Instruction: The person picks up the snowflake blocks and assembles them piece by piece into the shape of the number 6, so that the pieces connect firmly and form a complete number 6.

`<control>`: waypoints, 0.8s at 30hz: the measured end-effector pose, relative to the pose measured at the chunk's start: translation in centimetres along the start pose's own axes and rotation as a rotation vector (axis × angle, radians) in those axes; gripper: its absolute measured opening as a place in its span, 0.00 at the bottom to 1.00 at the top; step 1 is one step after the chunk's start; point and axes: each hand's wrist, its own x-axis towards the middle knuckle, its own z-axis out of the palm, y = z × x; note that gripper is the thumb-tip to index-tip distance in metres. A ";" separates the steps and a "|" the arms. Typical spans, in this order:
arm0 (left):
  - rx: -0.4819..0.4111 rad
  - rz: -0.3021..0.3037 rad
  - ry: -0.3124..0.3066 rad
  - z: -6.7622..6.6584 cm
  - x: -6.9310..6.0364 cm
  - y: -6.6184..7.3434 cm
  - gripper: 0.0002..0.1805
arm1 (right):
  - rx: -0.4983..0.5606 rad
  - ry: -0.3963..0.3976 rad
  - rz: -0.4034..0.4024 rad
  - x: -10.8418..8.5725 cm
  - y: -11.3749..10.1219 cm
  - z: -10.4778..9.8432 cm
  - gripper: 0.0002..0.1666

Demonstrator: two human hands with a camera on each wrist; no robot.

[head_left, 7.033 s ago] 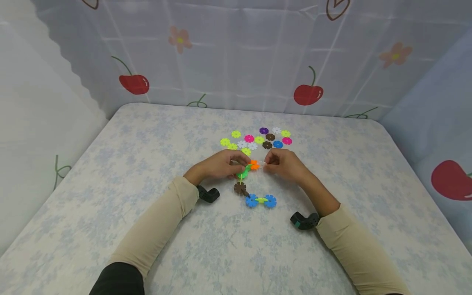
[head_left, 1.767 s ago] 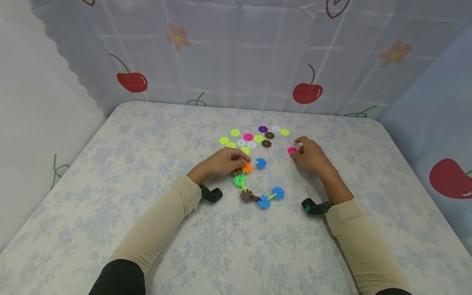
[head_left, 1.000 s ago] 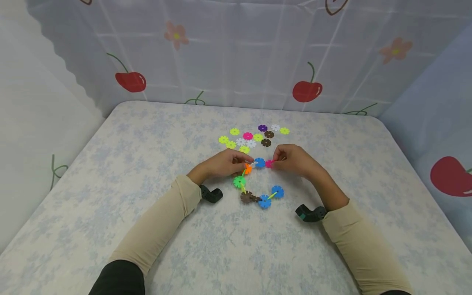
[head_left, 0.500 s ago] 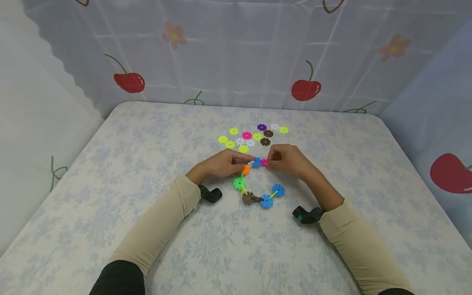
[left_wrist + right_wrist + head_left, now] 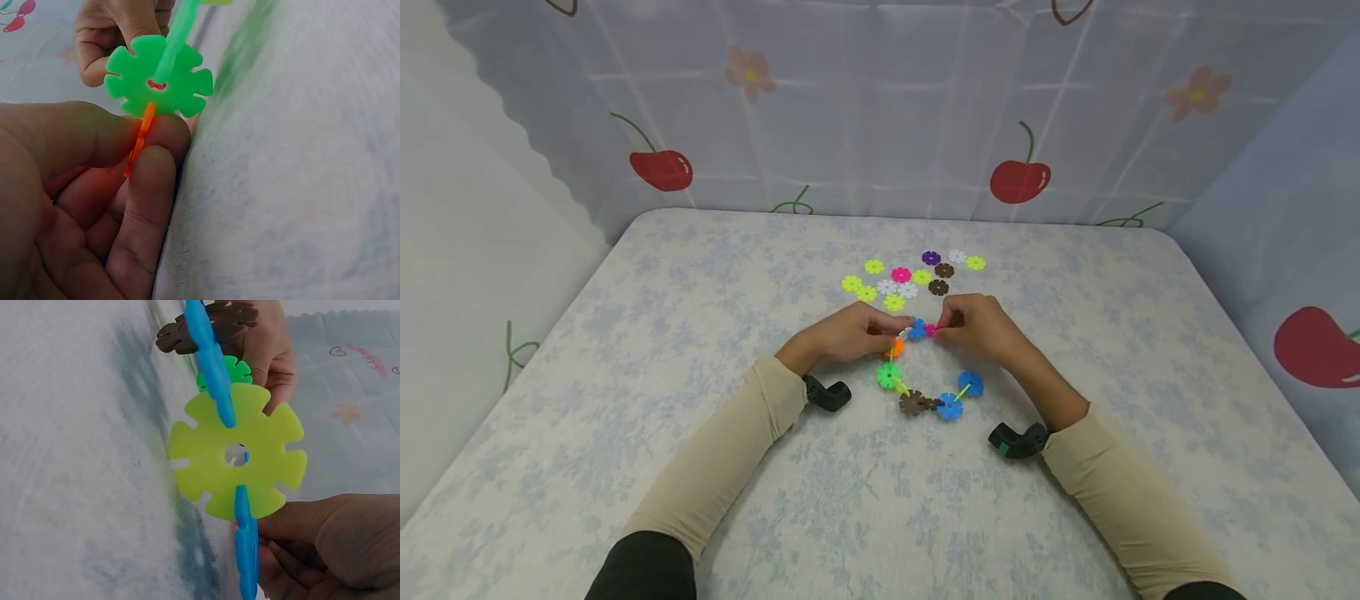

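A curved chain of slotted snowflake discs lies in the head view. My left hand (image 5: 850, 333) pinches its orange disc (image 5: 141, 139) between thumb and fingers. A white disc (image 5: 905, 334) and a blue disc (image 5: 917, 329) follow toward the right. There my right hand (image 5: 981, 327) pinches a pink disc (image 5: 931, 331) against the blue one; how deep their slots mesh cannot be seen. Below the orange disc hang a green disc (image 5: 889, 375), a brown disc (image 5: 913, 403), and a blue disc (image 5: 950, 407). A yellow disc (image 5: 237, 450) joins that blue disc to the blue end disc (image 5: 972, 383).
Behind the hands lie several loose discs, among them a purple disc (image 5: 931, 258), a pink disc (image 5: 901, 274), a brown disc (image 5: 938, 287) and a yellow disc (image 5: 894, 302). A patterned cloth covers the table (image 5: 850, 517); printed curtains (image 5: 880, 108) stand behind it.
A blue disc has joined the white one. My right hand has brought a pink disc from the right to that blue disc. The chain's lower end has swung slightly right and up.
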 end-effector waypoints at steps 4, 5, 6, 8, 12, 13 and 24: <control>-0.010 -0.004 0.000 0.0 -0.1 0.1 0.21 | 0.004 0.012 0.002 0.1 0.0 0.2 0.09; -0.010 -0.007 0.001 0.0 -0.1 0.1 0.21 | 0.006 0.016 0.000 0.1 0.0 0.2 0.09; -0.012 -0.011 0.000 0.0 -0.1 0.1 0.21 | 0.008 0.019 -0.005 0.1 0.1 0.2 0.10; -0.015 -0.013 -0.001 0.0 0.0 0.1 0.21 | 0.015 0.024 -0.012 0.1 0.1 0.2 0.10; -0.015 -0.016 -0.007 0.0 0.0 0.1 0.21 | 0.021 0.029 -0.026 0.1 0.1 0.3 0.10; -0.015 -0.016 -0.008 0.0 0.0 0.1 0.21 | 0.022 0.030 -0.028 0.1 0.1 0.3 0.11; -0.061 -0.019 -0.017 0.0 -0.2 0.3 0.22 | -0.023 0.042 -0.084 0.1 -0.2 0.5 0.13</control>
